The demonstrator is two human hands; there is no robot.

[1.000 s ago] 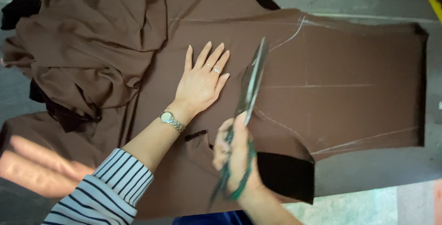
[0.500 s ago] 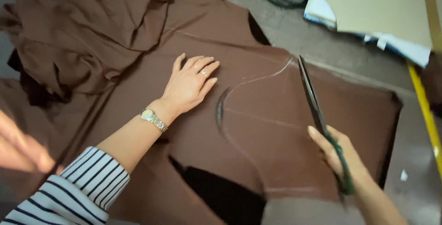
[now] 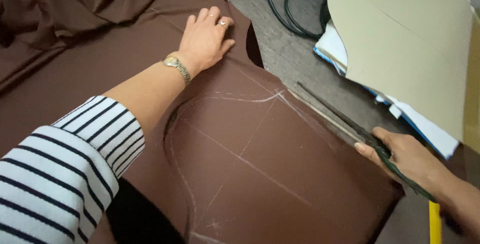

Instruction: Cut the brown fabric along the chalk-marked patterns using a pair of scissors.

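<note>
Fabric [image 3: 260, 164] spread across the desk [image 3: 295, 59], left hand [image 3: 205, 39] flat on its far edge, scissors [image 3: 350, 124] at its right edge, cardboard [image 3: 405, 39] beyond.

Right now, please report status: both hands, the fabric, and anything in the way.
Left hand flat on brown fabric. Right hand grips scissors, blades shut along fabric edge. Tan cardboard pattern lies close beside the scissors.

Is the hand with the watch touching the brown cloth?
Touching. In the head view the left hand lies flat, palm down, on the brown cloth, with no gap under the fingers.
</note>
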